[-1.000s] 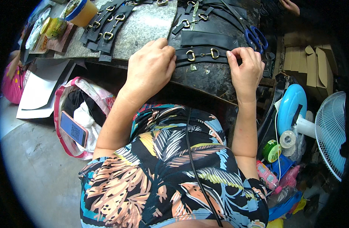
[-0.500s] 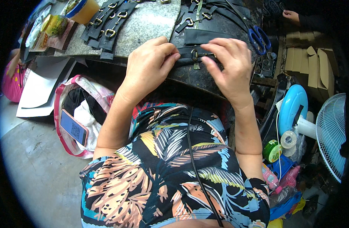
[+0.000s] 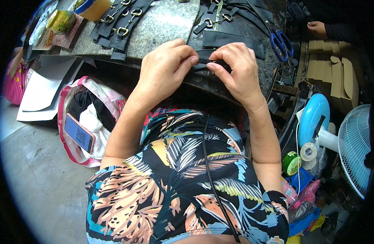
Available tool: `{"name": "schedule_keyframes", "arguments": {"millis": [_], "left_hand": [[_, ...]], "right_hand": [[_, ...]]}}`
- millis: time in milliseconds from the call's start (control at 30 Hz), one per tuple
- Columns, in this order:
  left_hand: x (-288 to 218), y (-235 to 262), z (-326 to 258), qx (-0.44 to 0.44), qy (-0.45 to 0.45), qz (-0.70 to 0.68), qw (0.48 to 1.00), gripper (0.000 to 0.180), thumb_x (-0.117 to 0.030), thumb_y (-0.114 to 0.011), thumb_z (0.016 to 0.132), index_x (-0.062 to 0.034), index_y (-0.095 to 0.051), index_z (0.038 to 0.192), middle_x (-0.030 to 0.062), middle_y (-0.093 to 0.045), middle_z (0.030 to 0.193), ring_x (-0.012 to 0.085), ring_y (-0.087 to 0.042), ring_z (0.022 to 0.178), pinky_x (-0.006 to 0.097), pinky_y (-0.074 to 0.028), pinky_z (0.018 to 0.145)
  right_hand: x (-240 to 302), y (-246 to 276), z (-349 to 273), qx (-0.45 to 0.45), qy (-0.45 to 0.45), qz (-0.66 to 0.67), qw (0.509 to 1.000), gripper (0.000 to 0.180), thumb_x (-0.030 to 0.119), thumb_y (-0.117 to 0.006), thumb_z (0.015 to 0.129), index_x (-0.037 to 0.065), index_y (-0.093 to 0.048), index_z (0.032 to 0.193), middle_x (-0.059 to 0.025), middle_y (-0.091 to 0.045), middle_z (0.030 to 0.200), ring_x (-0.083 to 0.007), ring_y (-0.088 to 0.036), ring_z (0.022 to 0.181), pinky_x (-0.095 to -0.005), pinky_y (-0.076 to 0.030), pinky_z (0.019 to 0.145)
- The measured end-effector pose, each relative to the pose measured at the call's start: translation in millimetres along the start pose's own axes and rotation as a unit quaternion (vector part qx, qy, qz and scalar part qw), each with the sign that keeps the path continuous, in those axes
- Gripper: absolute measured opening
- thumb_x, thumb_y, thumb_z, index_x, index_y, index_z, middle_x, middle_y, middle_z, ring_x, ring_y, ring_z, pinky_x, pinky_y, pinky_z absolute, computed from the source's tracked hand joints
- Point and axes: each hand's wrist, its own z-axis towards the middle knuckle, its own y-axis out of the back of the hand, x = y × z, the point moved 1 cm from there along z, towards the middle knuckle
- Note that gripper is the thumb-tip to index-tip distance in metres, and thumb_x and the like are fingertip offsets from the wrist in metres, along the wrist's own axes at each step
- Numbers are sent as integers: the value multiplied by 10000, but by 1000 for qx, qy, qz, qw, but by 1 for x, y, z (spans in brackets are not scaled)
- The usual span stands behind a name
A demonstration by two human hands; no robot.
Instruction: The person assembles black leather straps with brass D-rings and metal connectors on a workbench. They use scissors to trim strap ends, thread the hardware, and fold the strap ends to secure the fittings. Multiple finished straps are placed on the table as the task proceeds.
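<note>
Left hand (image 3: pixel 166 65): grip closed, thumb and fingertips pinched together on a black strap (image 3: pixel 203 54).
Right hand (image 3: pixel 237 73): thumb and forefinger pinch the same strap, a short gap away from the left fingertips.
Strap's place: at the near edge of the table (image 3: pixel 268 69), right of the grey slab (image 3: pixel 166 22); the hands cover much of it, so I cannot tell whether a metal fitting lies underneath.
Weight and feel: probably light and bendy, likely leather or something like it; a smooth face could slide a little under the fingertips, but it does not look fragile.
Where to hold: I would pinch it across its flat width, one hand each side of the middle, to keep it from twisting.
Flat black piece (image 3: pixel 219 39): on the table, just beyond the strap.
Ringed straps (image 3: pixel 121 38): overlapping at the table's left part, one end reaching the near edge.
Scissors (image 3: pixel 279 40): near the table's right edge, blue handles toward the person.
</note>
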Motion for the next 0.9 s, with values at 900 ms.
{"name": "schedule_keyframes", "arguments": {"millis": [900], "left_hand": [[-8, -6, -5, -45, -44, 221, 973, 395, -251, -843, 715, -78, -725, 1050, 77, -575, 974, 279, -532, 971, 358, -494, 827]], "right_hand": [[5, 14, 4, 16, 8, -62, 998, 209, 152, -792, 794, 101, -763, 994, -52, -672, 978, -243, -615, 980, -384, -463, 855]]}}
